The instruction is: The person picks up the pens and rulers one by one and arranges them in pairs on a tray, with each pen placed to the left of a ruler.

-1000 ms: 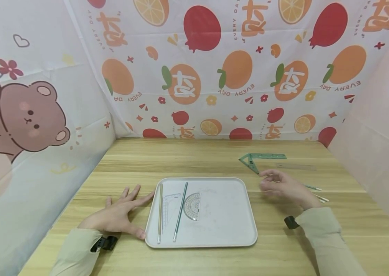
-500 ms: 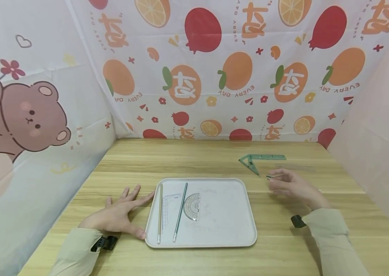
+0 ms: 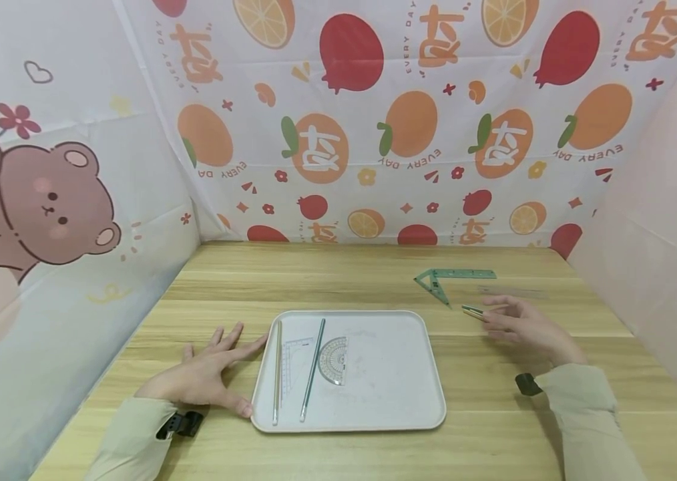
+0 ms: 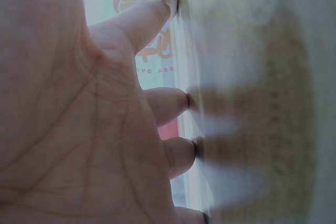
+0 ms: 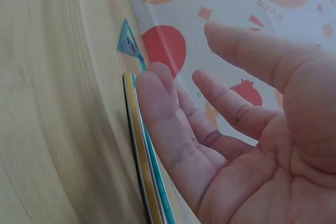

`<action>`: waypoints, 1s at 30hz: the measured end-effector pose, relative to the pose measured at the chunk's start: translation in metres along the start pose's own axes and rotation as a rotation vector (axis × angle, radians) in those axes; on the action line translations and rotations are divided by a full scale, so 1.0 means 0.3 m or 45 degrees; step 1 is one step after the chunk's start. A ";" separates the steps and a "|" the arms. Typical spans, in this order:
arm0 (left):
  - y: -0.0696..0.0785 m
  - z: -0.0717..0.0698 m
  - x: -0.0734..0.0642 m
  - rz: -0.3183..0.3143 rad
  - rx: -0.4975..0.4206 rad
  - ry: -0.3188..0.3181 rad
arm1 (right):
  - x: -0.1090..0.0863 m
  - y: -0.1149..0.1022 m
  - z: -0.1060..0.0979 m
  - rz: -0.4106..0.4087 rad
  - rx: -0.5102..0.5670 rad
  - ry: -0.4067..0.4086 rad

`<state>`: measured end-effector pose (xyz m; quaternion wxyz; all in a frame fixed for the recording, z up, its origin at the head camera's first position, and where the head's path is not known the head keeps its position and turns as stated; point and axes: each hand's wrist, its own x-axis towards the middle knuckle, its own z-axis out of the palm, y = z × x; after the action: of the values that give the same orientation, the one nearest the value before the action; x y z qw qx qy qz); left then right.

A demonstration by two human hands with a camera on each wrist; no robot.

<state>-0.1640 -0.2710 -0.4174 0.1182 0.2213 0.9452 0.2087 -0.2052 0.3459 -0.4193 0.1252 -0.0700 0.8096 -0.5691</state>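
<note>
Seeing pencils [image 5: 142, 150] lying on the bench [image 3: 326, 277] just beside the loosely extended, empty right grip [image 3: 521, 327]; resting spread left grip [image 3: 205, 375] against tray [image 3: 391, 381]. Expecting light, stiff bodies, easily rolling; advising pinching at middle.

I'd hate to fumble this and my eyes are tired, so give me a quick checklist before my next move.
1. Left grip touching the tray: ok, at its left rim.
2. Protractor inside the tray: ok, on its left half.
3. Loose pencils held: not ok; they run alongside the right grip, not within it.
4. Right grip touching the loose pencils: cannot tell.
5. All loose pencils in full view: not ok; the right grip hides part of them in the head view.
6. Green ruler out of the way: ok; it lies apart from the right grip.
</note>
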 end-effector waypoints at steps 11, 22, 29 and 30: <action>0.002 -0.003 0.001 -0.001 -0.001 -0.009 | 0.000 0.047 -0.033 -0.019 0.021 -0.010; 0.000 -0.005 0.001 -0.007 0.001 -0.007 | -0.015 0.059 -0.058 -0.023 -0.056 0.009; 0.004 -0.006 0.002 -0.011 0.002 -0.014 | -0.015 0.059 -0.055 0.025 -0.056 0.031; 0.005 -0.006 0.003 -0.011 0.005 -0.014 | -0.015 0.061 -0.055 0.028 -0.060 0.034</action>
<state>-0.1647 -0.2701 -0.4153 0.1238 0.2186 0.9459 0.2053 -0.2049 0.3683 -0.4305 0.1191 -0.0564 0.8251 -0.5495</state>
